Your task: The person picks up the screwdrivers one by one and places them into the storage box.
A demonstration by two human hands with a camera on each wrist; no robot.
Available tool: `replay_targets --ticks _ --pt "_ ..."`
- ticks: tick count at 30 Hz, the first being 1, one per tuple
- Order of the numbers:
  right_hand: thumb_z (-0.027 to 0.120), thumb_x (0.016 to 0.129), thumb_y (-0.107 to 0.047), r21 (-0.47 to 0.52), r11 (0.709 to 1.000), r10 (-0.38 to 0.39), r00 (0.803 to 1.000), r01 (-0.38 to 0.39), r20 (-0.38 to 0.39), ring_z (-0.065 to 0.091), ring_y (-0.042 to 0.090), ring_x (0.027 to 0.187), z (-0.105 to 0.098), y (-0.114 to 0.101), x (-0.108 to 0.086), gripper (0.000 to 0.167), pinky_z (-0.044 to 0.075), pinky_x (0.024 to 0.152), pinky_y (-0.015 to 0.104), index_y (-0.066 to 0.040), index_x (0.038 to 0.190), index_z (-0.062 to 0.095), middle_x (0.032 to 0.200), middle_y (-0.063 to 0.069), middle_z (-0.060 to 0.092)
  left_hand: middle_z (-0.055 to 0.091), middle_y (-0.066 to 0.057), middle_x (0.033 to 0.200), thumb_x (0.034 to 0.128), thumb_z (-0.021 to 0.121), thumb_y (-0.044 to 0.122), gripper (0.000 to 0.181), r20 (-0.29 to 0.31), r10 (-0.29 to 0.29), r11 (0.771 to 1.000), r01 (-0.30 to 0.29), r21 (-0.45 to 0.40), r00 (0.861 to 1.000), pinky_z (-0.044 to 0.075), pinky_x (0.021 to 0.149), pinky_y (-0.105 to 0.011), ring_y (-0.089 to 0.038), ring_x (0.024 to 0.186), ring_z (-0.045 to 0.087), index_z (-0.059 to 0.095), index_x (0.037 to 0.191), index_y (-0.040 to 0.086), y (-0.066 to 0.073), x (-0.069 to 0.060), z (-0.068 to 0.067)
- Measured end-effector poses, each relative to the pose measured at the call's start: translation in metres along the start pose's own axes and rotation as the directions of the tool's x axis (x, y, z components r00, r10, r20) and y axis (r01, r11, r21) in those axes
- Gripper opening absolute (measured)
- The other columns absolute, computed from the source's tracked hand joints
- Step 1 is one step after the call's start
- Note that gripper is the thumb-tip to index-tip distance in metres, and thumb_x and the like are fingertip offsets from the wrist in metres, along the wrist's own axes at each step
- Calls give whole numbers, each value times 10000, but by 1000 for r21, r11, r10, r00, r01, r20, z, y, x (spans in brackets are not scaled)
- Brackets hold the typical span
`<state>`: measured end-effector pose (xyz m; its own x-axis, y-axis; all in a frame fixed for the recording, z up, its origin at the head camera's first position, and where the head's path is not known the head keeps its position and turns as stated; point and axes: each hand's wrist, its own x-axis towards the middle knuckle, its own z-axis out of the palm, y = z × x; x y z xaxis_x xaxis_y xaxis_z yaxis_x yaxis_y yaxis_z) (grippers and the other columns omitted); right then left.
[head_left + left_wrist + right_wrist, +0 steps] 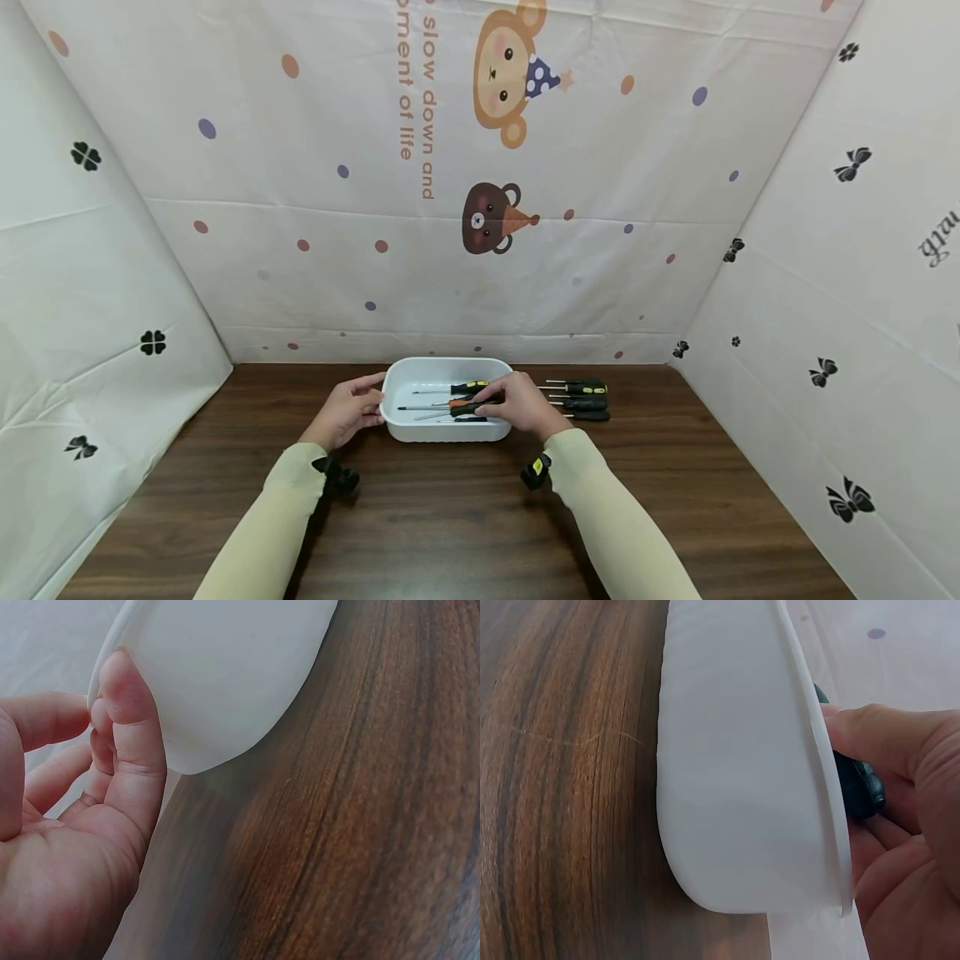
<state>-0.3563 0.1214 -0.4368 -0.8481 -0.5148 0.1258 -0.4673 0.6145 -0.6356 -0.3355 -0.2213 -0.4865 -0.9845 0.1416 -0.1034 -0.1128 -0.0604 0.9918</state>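
A white plastic basin (444, 432) stands on the table with several screwdrivers inside. At its left end my left hand (348, 411) holds the rim; the left wrist view shows fingers on both sides of the wall (217, 682). My right hand (522, 403) reaches over the basin's right end and grips a screwdriver (462, 409) by its dark handle (861, 787), its shaft pointing left. Behind it in the basin lies a black-and-yellow screwdriver (469, 387). Thinner shafts and another dark handle (471, 419) show below; the right hand partly covers the group.
Right of the basin, several more screwdrivers lie side by side on the brown wooden table (450, 517), among them a black-and-yellow one (587, 389) and a black one (591, 415). Patterned white cloth (420, 283) hangs behind and along both sides.
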Motion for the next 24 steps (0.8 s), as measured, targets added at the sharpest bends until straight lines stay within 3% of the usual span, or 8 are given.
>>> replay_targets --ticks 7,24 --pt "807 892 -208 -19 1000 5 998 -4 57 632 117 881 2 -3 3 105 542 698 285 -215 995 829 1074 -11 762 700 -82 1004 1022 578 42 575 -4 -6 1000 6 0 1000 608 695 -269 -122 726 665 396 1567 39 0 0 -1" --pt "837 852 -139 -64 998 -9 981 22 192 611 91 826 -3 -13 15 107 526 676 249 -164 956 838 962 -39 767 689 -81 986 1020 568 35 566 -16 -13 1000 13 17 1000 611 702 -270 -127 719 649 405 1562 37 2 1 0"
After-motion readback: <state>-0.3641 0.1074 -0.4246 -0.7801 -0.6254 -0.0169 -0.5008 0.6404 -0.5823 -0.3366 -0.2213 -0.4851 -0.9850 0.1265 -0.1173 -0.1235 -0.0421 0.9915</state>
